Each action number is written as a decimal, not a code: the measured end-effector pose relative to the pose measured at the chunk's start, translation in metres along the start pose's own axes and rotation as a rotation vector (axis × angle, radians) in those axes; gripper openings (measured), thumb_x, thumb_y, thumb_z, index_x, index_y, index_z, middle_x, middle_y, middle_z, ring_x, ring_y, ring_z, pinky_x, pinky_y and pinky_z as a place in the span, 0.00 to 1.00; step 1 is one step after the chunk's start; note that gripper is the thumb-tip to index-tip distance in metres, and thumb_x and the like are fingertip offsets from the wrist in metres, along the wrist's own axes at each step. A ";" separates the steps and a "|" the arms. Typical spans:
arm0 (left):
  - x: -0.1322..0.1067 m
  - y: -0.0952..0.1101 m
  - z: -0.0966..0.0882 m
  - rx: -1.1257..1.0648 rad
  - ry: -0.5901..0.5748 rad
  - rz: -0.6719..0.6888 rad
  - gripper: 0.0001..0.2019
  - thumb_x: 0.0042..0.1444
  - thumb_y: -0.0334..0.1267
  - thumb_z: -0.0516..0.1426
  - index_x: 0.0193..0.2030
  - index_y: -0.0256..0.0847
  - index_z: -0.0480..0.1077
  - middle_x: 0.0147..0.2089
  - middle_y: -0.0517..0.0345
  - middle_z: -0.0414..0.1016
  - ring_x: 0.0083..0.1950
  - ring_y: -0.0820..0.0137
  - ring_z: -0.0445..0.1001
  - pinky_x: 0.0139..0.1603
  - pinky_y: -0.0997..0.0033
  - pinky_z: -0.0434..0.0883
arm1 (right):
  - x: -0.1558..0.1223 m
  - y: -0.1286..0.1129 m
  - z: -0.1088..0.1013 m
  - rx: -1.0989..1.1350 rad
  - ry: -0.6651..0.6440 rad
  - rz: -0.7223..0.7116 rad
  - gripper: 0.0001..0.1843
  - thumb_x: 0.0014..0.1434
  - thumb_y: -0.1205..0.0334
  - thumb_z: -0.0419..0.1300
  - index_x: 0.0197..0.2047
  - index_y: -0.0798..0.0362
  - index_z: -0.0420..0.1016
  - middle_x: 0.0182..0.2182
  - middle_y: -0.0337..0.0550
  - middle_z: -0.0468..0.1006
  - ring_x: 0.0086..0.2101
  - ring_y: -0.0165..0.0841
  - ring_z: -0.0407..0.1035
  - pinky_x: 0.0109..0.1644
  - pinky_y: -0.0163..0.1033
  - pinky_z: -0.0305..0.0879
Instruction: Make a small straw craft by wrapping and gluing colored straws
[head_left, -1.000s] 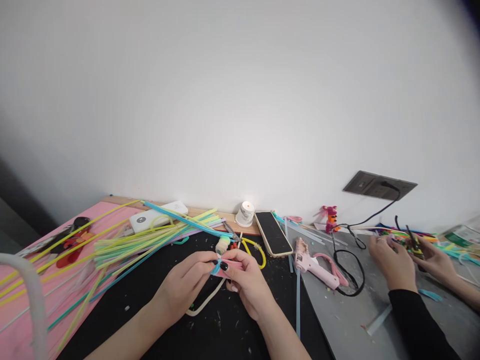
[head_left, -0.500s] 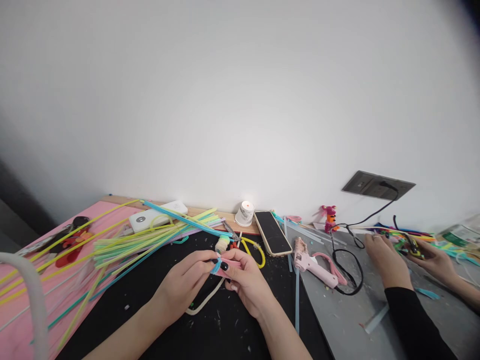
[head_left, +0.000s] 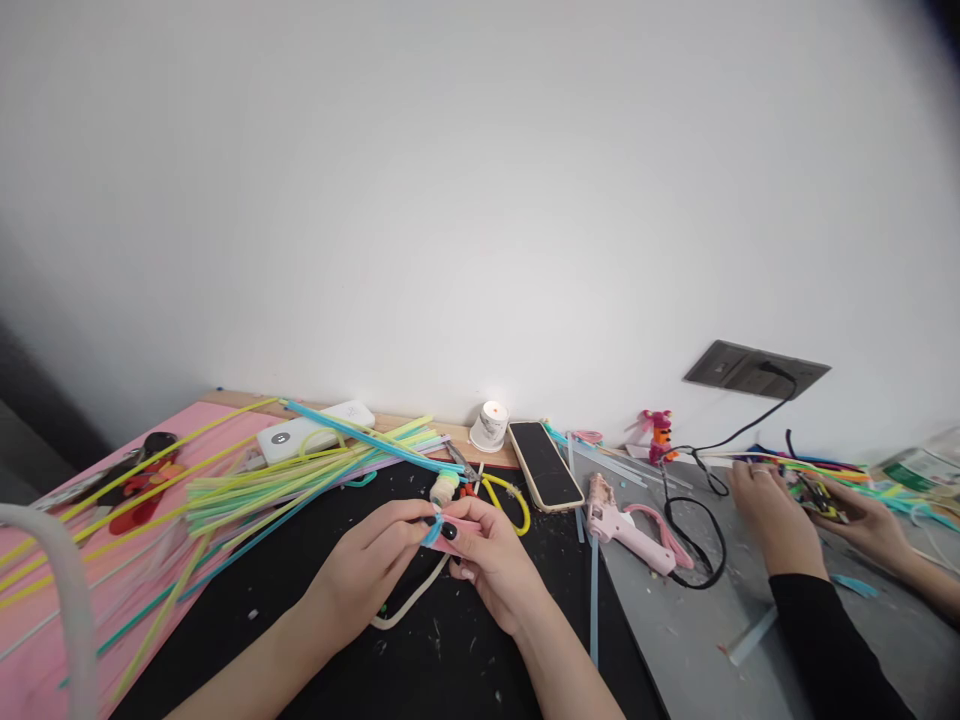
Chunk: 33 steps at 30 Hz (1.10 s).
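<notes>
Over the black mat (head_left: 225, 640), my left hand (head_left: 367, 560) and my right hand (head_left: 499, 565) meet at the fingertips. My left thumb and finger pinch a light blue pipe cleaner (head_left: 433, 532), which is wrapped around a pink piece. Pink pipe cleaners (head_left: 466, 538) lie in my right hand, its thumb pressing on them. My fingers hide much of the joined piece. Just behind the fingertips are a small pale green and cream roll (head_left: 444, 488) and yellow-handled pliers (head_left: 517, 505). A cream cord (head_left: 412, 605) curves beneath my hands.
Bundled pipe cleaners (head_left: 255, 500) spread across the left. A white cup (head_left: 490, 427), a phone (head_left: 546, 467) and a pink glue gun (head_left: 630, 535) with its cable stand behind and right. At the far right, a co-worker's hands (head_left: 776, 515) handle a small colourful piece.
My hands stay almost in place, still pinching the pink and blue pipe cleaners. At the right, the co-worker's hands have shifted slightly with their piece.
</notes>
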<state>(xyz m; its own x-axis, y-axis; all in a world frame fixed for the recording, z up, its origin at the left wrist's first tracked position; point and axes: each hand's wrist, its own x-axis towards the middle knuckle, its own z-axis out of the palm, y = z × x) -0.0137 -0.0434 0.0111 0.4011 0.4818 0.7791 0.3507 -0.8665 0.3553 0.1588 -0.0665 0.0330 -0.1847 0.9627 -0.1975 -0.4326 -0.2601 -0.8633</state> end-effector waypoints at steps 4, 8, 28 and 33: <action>-0.003 -0.003 0.001 -0.016 -0.023 -0.005 0.11 0.58 0.24 0.52 0.43 0.42 0.68 0.47 0.54 0.75 0.48 0.72 0.75 0.50 0.74 0.74 | 0.000 0.000 0.001 -0.002 0.008 0.001 0.17 0.42 0.57 0.73 0.31 0.56 0.74 0.23 0.34 0.67 0.20 0.21 0.52 0.21 0.28 0.43; -0.004 -0.004 0.000 -0.030 -0.040 0.021 0.13 0.58 0.22 0.52 0.45 0.41 0.68 0.48 0.53 0.74 0.49 0.72 0.74 0.52 0.74 0.72 | -0.001 0.001 0.000 0.010 0.001 0.002 0.16 0.43 0.57 0.73 0.31 0.56 0.75 0.22 0.34 0.68 0.21 0.21 0.53 0.21 0.28 0.44; -0.006 -0.005 0.004 -0.090 -0.045 0.005 0.13 0.59 0.22 0.52 0.48 0.39 0.68 0.49 0.51 0.72 0.51 0.72 0.72 0.55 0.74 0.72 | 0.001 0.001 0.001 0.038 0.016 0.004 0.17 0.41 0.58 0.74 0.30 0.57 0.74 0.23 0.35 0.70 0.20 0.20 0.55 0.20 0.27 0.45; -0.006 -0.004 0.003 -0.127 -0.057 0.006 0.15 0.59 0.22 0.52 0.50 0.39 0.68 0.50 0.52 0.72 0.51 0.73 0.72 0.56 0.76 0.71 | 0.001 0.000 0.002 0.032 0.030 0.024 0.18 0.40 0.57 0.74 0.29 0.57 0.74 0.20 0.33 0.68 0.19 0.20 0.53 0.20 0.27 0.44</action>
<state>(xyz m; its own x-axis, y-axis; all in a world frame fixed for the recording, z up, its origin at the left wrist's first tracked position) -0.0154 -0.0425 0.0032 0.4511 0.4801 0.7523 0.2394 -0.8772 0.4162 0.1571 -0.0651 0.0336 -0.1688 0.9580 -0.2318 -0.4569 -0.2844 -0.8428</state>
